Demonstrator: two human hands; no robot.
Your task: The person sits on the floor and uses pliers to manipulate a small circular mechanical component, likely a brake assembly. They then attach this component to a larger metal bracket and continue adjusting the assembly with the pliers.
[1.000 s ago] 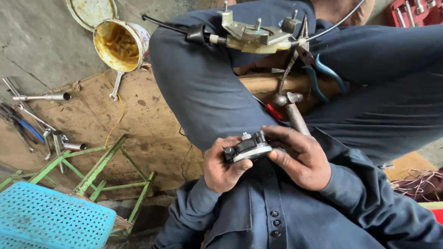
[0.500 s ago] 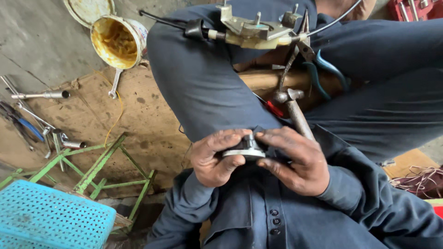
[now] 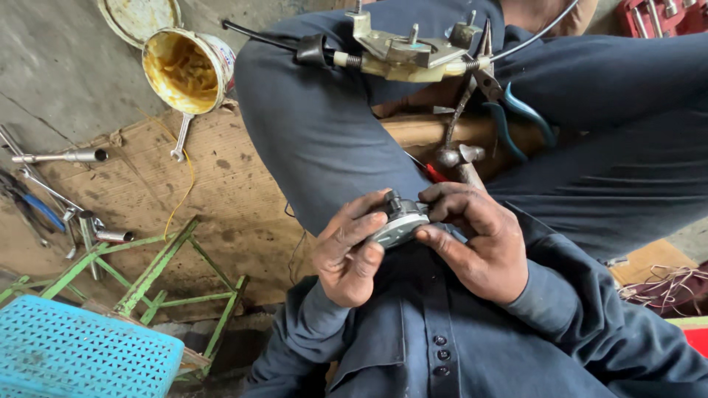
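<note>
The fingers (image 3: 365, 225) of the left hand (image 3: 348, 254) curl closed round a small grey metal part (image 3: 398, 225) with a dark knob at its top, thumb laid along its near edge. The right hand (image 3: 479, 247) pinches the same part from the other side, its fingers (image 3: 457, 206) bent over the upper right end, so both hands hold it together, just above the lap, at the middle of the frame. Whether anything on the part is loose or tight cannot be told; it is mostly covered by the fingers.

By the look of it the work on this part is under way, not finished: it is in the hands and apart from the larger metal bracket assembly (image 3: 409, 51) that rests across the knee at top centre. Blue-handled pliers (image 3: 516, 110) and a hammer (image 3: 461, 158) lie untouched just above the hands.

Further out, on the cardboard sheet (image 3: 221, 191) on the floor, a grease tin (image 3: 184, 70) lies open at upper left, with a spanner (image 3: 181, 140) beside it. A green metal frame (image 3: 147, 276) and a blue perforated basket (image 3: 81, 354) fill the lower left.
</note>
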